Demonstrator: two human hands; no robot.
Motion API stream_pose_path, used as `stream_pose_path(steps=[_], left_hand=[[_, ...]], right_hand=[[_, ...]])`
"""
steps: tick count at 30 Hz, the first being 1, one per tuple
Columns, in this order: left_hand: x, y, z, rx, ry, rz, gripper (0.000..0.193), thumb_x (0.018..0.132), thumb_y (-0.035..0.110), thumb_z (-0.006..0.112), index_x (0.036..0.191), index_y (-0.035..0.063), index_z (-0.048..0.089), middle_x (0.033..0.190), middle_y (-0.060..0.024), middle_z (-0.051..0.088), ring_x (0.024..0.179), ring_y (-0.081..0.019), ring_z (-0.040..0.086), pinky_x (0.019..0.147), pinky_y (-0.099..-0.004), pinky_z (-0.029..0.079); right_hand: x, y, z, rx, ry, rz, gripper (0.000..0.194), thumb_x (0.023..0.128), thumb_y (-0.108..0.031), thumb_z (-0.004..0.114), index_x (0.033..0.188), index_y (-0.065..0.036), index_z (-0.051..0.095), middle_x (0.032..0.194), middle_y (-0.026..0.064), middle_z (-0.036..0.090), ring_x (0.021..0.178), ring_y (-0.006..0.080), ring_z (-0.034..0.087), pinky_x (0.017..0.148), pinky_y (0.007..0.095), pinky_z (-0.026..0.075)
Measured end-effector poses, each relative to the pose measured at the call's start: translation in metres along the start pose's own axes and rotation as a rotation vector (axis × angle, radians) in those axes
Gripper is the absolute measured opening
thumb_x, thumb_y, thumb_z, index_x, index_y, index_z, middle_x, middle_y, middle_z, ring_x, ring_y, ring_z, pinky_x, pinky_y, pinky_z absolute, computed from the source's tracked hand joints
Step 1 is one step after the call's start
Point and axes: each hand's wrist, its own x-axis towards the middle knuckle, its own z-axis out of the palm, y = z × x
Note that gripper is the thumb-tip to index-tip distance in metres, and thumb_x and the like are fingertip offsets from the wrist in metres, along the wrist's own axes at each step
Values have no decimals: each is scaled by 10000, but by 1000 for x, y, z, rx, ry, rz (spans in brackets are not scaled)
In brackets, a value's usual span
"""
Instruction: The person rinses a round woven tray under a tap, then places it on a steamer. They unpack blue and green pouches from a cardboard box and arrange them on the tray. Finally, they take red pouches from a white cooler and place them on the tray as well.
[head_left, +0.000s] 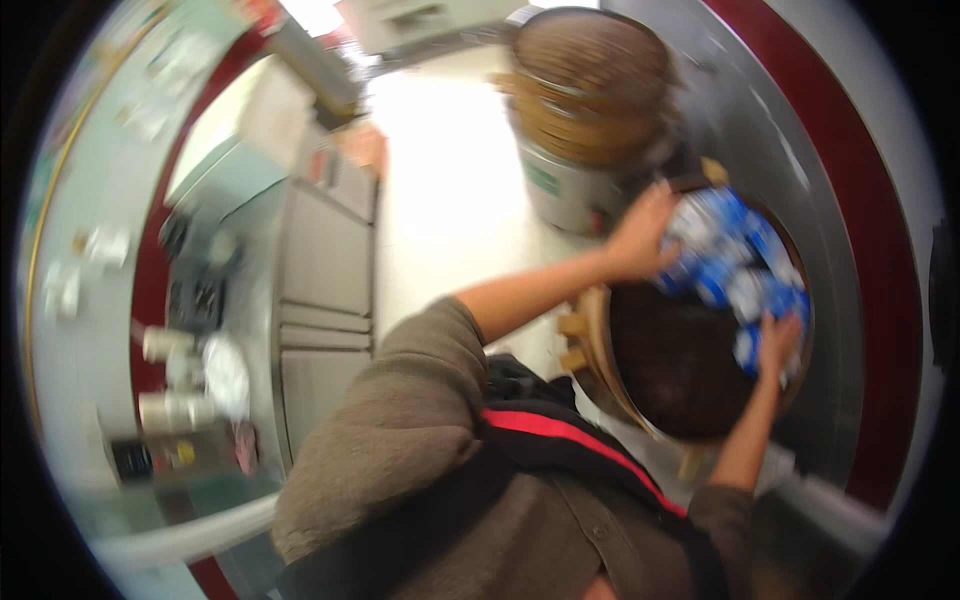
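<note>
A cluster of blue-and-white packages (716, 285), blurred by motion, lies along the far and right side of a dark round top (675, 360) with a wooden rim. Whether they are cans, cups or bags I cannot tell. My left hand (645, 234) grips the cluster's left end, thumb and fingers apart around a package. At the near right end, my right hand (780, 343) has its fingers over the packages. Pale wooden legs or blocks (574, 337) stick out from the left side of the round piece.
Beyond stands a stack of round bamboo steamers (592, 90) on a metal drum (559, 187). A steel wall panel (817, 247) runs along the right. To the left is a steel counter (262, 262) with a white box (240, 142), stacked cups (176, 411) and a plastic-wrapped bundle (225, 375).
</note>
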Motion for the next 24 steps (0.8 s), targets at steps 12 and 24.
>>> stream_pose_path(steps=[12, 24], left_hand=[[-327, -67, -245, -202, 410, -865, 479, 823, 169, 583, 1240, -9, 427, 1228, -176, 506, 1069, -279, 549, 893, -354, 451], [-571, -122, -397, -362, 900, -1282, 411, 856, 173, 568, 1200, -30, 470, 1146, -157, 556, 1057, -221, 531, 909, -323, 416]], right_hand=[[-117, -393, -120, 1483, -442, -336, 281, 905, -163, 532, 1135, -4, 529, 944, 99, 617, 781, 147, 617, 718, 256, 484], [-370, -676, -60, 576, -1071, -1260, 428, 843, -360, 569, 1133, -45, 557, 1040, 177, 612, 929, 303, 598, 816, 383, 471]])
